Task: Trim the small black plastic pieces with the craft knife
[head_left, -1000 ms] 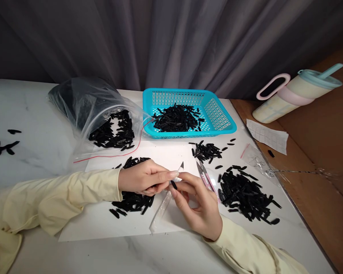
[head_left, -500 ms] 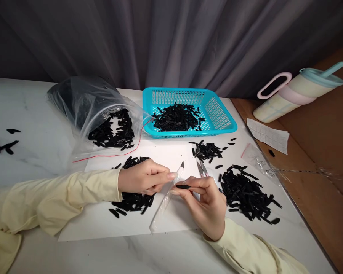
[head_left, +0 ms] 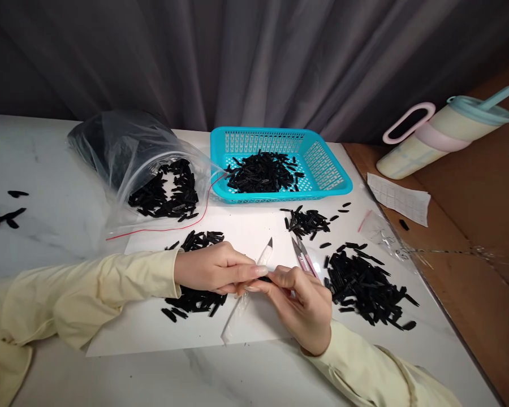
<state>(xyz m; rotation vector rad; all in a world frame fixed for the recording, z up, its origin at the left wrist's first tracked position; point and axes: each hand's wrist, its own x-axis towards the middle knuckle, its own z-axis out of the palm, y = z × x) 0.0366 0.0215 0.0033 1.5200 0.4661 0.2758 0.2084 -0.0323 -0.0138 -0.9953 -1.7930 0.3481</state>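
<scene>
One black strip (head_left: 266, 278), lengthwise left-right.

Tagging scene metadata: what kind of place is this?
Probably a small hand-assembly or packing bench, maybe at home. Loose black parts lie piled on a marble-look table, more fill a blue basket and a zip bag, and a curtain hangs behind.

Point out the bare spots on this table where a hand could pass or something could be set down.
Bare marble lies along the near edge below the white sheet, and on the far left between the plastic bag and the few stray black pieces. It is crowded around both hands, by the right-hand pile and in front of the blue basket.
</scene>
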